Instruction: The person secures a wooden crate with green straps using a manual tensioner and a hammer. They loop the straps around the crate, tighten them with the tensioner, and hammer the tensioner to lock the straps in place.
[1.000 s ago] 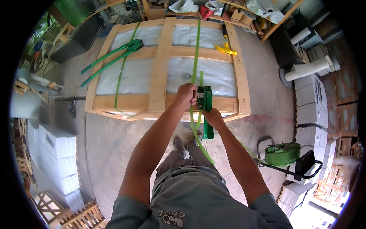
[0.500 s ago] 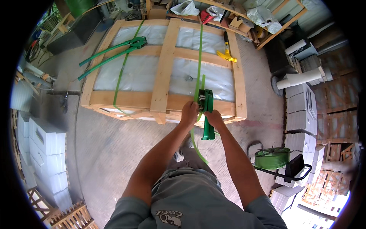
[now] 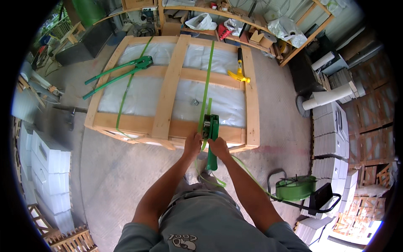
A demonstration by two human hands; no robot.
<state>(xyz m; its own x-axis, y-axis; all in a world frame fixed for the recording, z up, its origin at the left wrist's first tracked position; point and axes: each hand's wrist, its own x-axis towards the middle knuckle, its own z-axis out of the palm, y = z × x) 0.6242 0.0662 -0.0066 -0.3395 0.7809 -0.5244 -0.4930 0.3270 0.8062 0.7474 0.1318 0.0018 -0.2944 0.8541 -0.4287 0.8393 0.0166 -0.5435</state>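
A green strapping tensioner (image 3: 212,126) sits at the near edge of a wooden crate (image 3: 166,96), its long handle hanging toward me. My right hand (image 3: 219,148) is closed around the tensioner's near part. On its left side, my left hand (image 3: 193,145) is closed at the green strap (image 3: 208,75), which runs across the crate top to the tool; its fingertips are partly hidden. A short strap end stands up beyond the tool. Loose strap drops between my hands toward the floor.
On the crate lie a green long-handled crimping tool (image 3: 121,71), a yellow claw hammer (image 3: 239,73) and a second strap (image 3: 125,96). A green strap reel (image 3: 296,187) on a black cart stands at right. Stacked white blocks (image 3: 52,168) line the left; shelving (image 3: 235,17) stands behind.
The view has shifted, so the crate appears lower and further left. My hands and the tensioner stay together at its near edge. The loose strap now shows running toward the reel.
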